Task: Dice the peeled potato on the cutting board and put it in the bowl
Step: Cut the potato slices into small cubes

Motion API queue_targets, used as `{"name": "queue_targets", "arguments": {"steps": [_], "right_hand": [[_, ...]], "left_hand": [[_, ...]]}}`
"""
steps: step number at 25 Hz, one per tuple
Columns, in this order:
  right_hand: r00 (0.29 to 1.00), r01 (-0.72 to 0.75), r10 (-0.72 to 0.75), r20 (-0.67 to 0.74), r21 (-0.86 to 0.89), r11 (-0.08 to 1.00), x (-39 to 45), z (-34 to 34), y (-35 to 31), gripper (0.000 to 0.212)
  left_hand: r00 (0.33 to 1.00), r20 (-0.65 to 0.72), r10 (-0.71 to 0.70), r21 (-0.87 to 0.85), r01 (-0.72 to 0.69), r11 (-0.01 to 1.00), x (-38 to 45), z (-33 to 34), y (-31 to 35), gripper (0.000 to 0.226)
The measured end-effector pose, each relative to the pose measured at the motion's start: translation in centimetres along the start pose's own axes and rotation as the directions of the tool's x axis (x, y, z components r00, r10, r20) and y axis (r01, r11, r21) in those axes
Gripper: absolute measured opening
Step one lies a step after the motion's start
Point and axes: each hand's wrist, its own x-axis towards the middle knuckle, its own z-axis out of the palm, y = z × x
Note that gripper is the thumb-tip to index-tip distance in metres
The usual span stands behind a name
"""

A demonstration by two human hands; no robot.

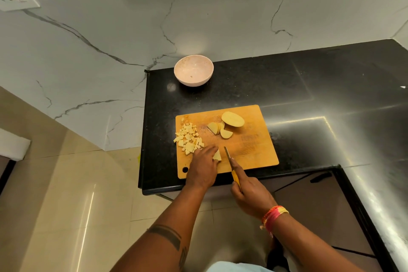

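Note:
A wooden cutting board [254, 148] lies on the black counter. A pile of diced potato [188, 138] sits at its left side. A potato half [233, 118] and a few slices [219, 129] lie near the board's far edge. My left hand [203, 168] holds a small potato piece [217, 155] down on the board with curled fingers. My right hand [249, 194] grips a yellow-handled knife [230, 163], blade just right of that piece. A pale pink bowl [193, 72] stands beyond the board, near the counter's far left corner.
The black counter [309, 95] runs right and bends toward me along the right side. Its left edge drops to a beige tiled floor [66, 183]. A white marble wall [132, 17] with sockets stands behind.

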Motion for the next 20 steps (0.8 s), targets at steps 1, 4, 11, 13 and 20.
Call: {"name": "queue_targets", "arguments": {"steps": [1, 4, 11, 13, 20], "right_hand": [[1.0, -0.012, 0.012, 0.005, -0.003, 1.0, -0.1, 0.1, -0.2, 0.072], [0.997, -0.075, 0.075, 0.003, -0.022, 0.997, 0.1, 0.2, -0.9, 0.073], [0.994, -0.077, 0.069, -0.08, -0.104, 0.992, 0.6, 1.2, -2.5, 0.074], [0.994, -0.078, 0.068, -0.081, -0.131, 0.988, 0.8, 1.5, -3.0, 0.074], [0.994, -0.102, 0.092, -0.058, -0.199, 0.975, 1.8, 1.7, -4.1, 0.071]], "left_hand": [[1.0, -0.001, 0.003, 0.024, -0.003, 1.0, -0.1, -0.1, 0.0, 0.047], [1.0, -0.015, -0.006, 0.044, 0.006, 0.999, -0.2, 0.0, -0.1, 0.045], [1.0, -0.015, 0.014, 0.074, -0.013, 0.997, -0.3, 0.1, -0.4, 0.038], [1.0, -0.01, 0.029, 0.101, -0.028, 0.995, -0.4, 0.1, -0.3, 0.037], [0.999, 0.005, 0.036, 0.116, -0.036, 0.993, -0.1, 0.0, -0.5, 0.036]]}}
